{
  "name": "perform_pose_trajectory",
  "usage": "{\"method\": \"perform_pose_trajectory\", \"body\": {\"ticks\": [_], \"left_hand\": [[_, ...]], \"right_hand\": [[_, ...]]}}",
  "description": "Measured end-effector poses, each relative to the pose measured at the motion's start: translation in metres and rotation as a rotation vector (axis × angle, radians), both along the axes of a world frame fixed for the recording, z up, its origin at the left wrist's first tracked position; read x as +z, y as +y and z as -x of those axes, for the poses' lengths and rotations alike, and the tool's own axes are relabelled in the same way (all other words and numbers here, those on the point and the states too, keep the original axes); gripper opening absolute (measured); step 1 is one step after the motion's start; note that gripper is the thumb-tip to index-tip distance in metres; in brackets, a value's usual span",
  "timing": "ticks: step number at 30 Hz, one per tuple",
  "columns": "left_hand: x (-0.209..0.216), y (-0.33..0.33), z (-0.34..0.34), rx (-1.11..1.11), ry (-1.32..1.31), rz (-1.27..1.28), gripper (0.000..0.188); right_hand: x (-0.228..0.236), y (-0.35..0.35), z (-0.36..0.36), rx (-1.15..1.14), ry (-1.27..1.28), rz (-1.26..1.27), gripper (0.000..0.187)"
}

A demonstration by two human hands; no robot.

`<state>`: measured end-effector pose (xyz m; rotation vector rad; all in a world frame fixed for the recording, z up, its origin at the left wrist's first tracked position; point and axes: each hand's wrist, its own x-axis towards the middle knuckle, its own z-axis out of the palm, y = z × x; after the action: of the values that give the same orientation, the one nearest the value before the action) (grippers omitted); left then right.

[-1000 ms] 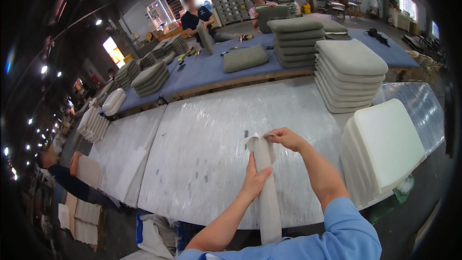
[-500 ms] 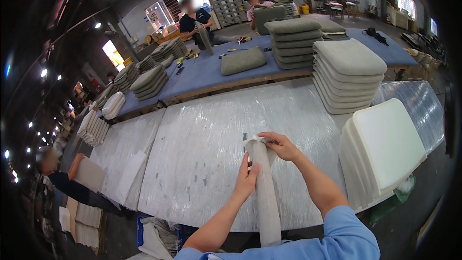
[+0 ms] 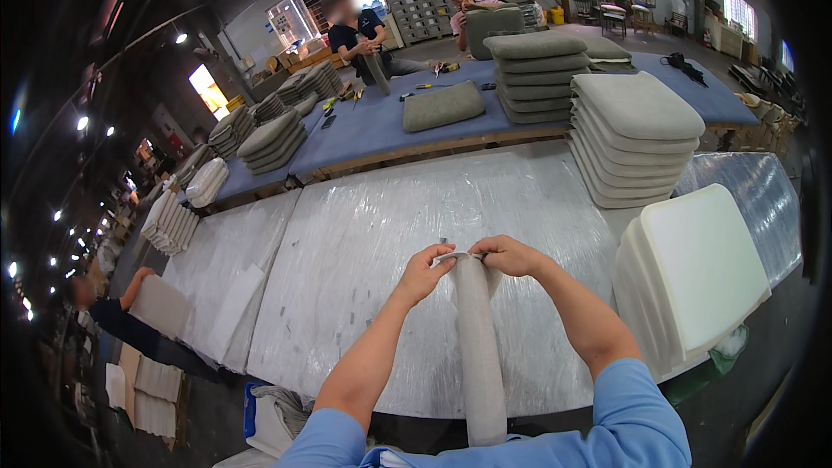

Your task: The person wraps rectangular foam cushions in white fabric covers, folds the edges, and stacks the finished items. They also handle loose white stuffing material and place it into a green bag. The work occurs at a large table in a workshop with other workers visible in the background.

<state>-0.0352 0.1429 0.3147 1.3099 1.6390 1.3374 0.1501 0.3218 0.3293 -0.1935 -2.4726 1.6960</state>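
Observation:
A light grey fabric-covered seat cushion (image 3: pixel 479 351) stands on edge in front of me, its narrow side up and its near end against my body. At its far end, loose cover fabric stands out at the corner. My left hand (image 3: pixel 425 272) pinches that fabric from the left, fingers closed. From the other side, my right hand (image 3: pixel 511 256) is closed on the fabric near the middle of the same end. The two sets of fingertips are close together. The cushion's broad faces are mostly out of sight.
A plastic-wrapped table (image 3: pixel 347 295) lies under my hands. White foam pads (image 3: pixel 706 269) stand stacked at right, behind them a pile of light grey cushions (image 3: pixel 637 113). Beyond, a blue table (image 3: pixel 364 130) bears green-grey cushions (image 3: pixel 537 48) and tools. Co-workers (image 3: pixel 355 39) handle cushions at the far side and left.
My left hand has moved up and away from the cushion's left side to its far end, and now pinches the cover fabric. My right hand stays at that end.

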Motion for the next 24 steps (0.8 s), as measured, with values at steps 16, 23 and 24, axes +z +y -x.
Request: {"method": "perform_pose_trajectory", "body": {"ticks": [16,23,24], "left_hand": [[-0.011,0.019,-0.02,0.26,-0.11,-0.069,0.019],[-0.029,0.034,-0.027,0.537,0.175,-0.345,0.03],[-0.027,0.037,-0.029,0.532,0.16,-0.347,0.031]], "right_hand": [[-0.052,-0.018,0.006,-0.115,0.196,0.765,0.034],[-0.052,-0.05,0.03,-0.347,0.281,0.723,0.031],[-0.052,-0.052,0.032,-0.397,0.296,0.69,0.031]]}}
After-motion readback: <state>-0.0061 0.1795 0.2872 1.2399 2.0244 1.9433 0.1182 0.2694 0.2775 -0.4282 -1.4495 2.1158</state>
